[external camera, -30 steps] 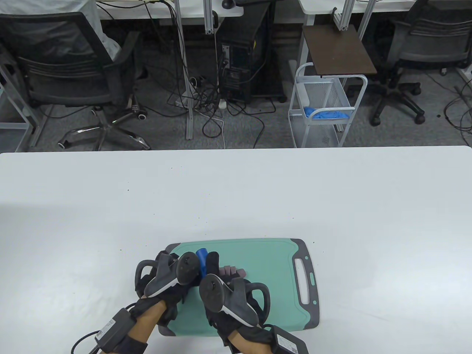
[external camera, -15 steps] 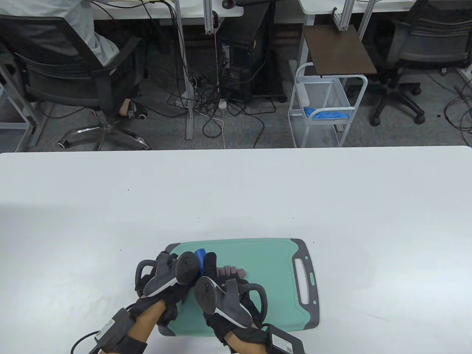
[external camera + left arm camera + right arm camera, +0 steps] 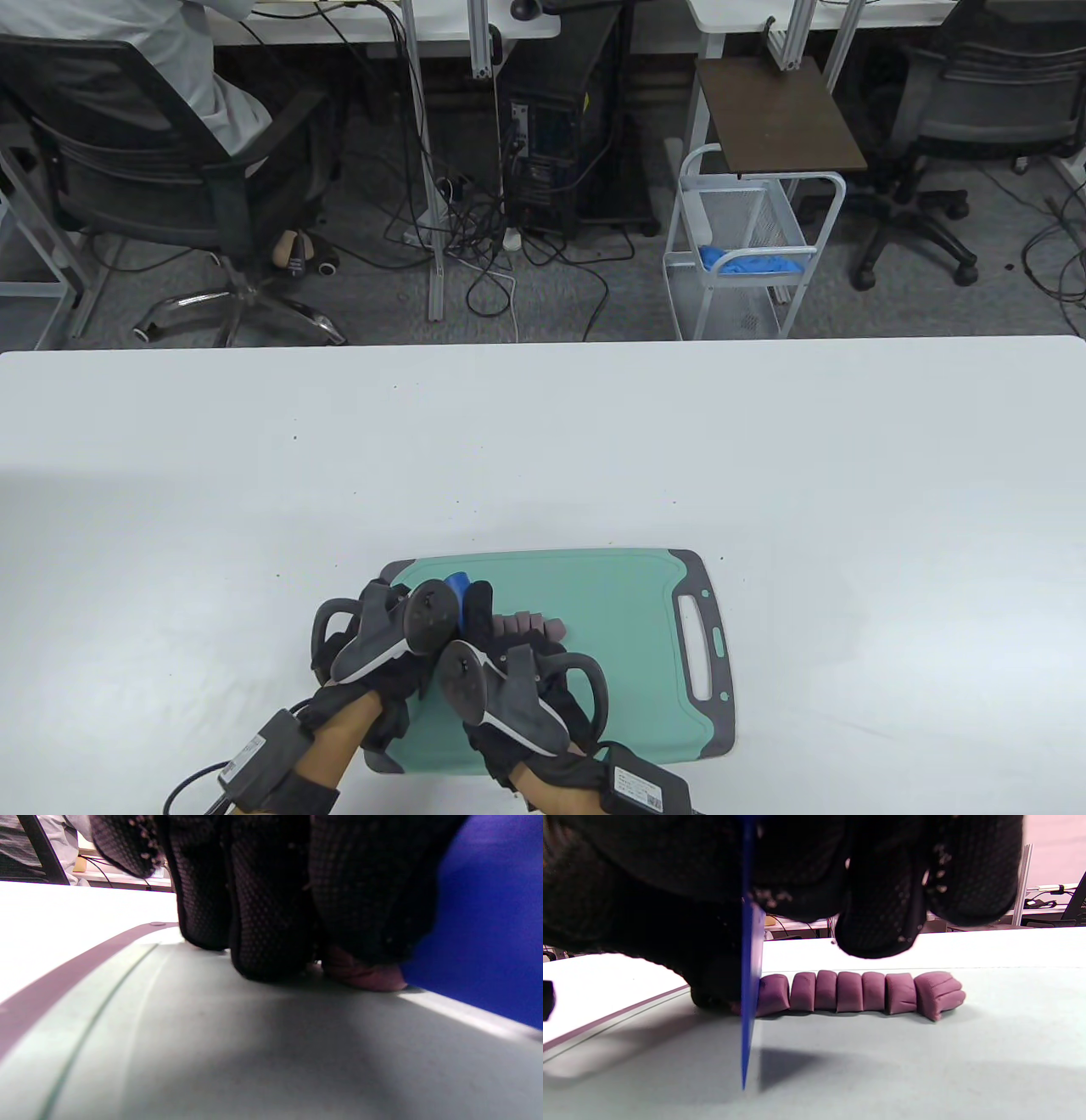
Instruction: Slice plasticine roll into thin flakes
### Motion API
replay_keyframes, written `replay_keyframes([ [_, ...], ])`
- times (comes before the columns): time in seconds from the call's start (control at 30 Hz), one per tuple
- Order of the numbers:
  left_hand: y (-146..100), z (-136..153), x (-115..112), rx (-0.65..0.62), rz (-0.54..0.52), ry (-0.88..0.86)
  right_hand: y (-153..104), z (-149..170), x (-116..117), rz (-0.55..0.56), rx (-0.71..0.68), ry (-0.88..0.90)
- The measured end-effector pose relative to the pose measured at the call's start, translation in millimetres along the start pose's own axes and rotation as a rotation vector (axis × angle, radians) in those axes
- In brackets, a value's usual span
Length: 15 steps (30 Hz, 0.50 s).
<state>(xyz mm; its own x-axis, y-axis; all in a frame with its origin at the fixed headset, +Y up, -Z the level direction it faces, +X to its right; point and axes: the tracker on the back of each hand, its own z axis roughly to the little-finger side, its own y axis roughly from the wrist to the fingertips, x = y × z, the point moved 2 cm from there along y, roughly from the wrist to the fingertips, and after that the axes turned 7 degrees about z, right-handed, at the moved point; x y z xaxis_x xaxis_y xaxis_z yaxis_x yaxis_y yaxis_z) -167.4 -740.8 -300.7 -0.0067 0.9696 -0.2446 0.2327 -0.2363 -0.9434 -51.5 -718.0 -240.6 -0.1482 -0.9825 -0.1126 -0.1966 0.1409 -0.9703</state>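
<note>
Cutting the next slice off the roll

At the board's (image 3: pixel 628 594) 9 o'clock side, the left hand (image 3: pixel 373 632) presses the roll's (image 3: pixel 857 991) uncut end down; the right hand (image 3: pixel 501 679) clamps the blade (image 3: pixel 751 984) upright at that end's 3 o'clock face. Best to keep the blade vertical, press straight down close to the last cut for a thin flake, and keep the left fingertips (image 3: pixel 271 942) clear.

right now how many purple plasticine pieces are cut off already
7 slices show in the right wrist view, side by side in a row on the green cutting board, right of the blue blade. More plasticine may be hidden under the left hand.
</note>
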Motion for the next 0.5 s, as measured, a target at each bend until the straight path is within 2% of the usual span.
replay_keyframes([
  [0.33, 0, -2, 0, -0.008, 0.01, 0.018, 14, 4, 9, -0.009, 0.035, 0.046],
  [0.5, 0, -2, 0, -0.019, 0.061, 0.037, 13, 5, 8, -0.007, 0.034, 0.049],
])
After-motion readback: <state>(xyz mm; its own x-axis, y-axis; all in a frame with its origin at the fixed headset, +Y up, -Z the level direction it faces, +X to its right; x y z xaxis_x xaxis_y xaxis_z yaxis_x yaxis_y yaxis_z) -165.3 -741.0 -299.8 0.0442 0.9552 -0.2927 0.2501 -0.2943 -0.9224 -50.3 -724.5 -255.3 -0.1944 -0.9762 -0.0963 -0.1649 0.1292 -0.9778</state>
